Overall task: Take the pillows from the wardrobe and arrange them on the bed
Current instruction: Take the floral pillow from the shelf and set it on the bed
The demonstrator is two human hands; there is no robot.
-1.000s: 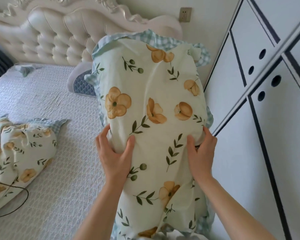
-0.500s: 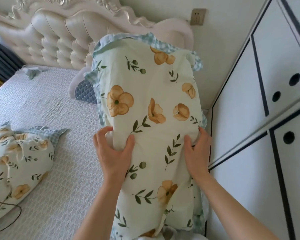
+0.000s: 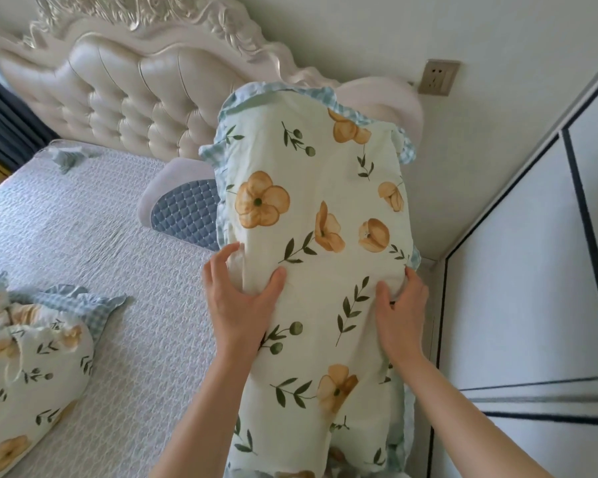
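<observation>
I hold a pale green floral pillow (image 3: pixel 311 208) with a blue checked frill up in front of me, lengthwise, over the right edge of the bed (image 3: pixel 83 243). My left hand (image 3: pixel 239 298) grips its left side and my right hand (image 3: pixel 399 308) grips its right side, both about halfway along. A second pillow (image 3: pixel 25 360) of the same pattern lies on the bed at the lower left. The white wardrobe (image 3: pixel 532 288) with black trim stands at the right, doors closed.
A tufted cream headboard (image 3: pixel 128 91) runs along the far wall. A blue quilted cushion with a pink rim (image 3: pixel 183 208) lies near the head of the bed, partly behind the held pillow. A wall socket (image 3: pixel 438 77) sits above. Dark curtains (image 3: pixel 0 125) hang at the left.
The view has swung up and to the left, so the headboard shows more and the wardrobe less. Both hands keep their grip on the held pillow, which stays in front of me.
</observation>
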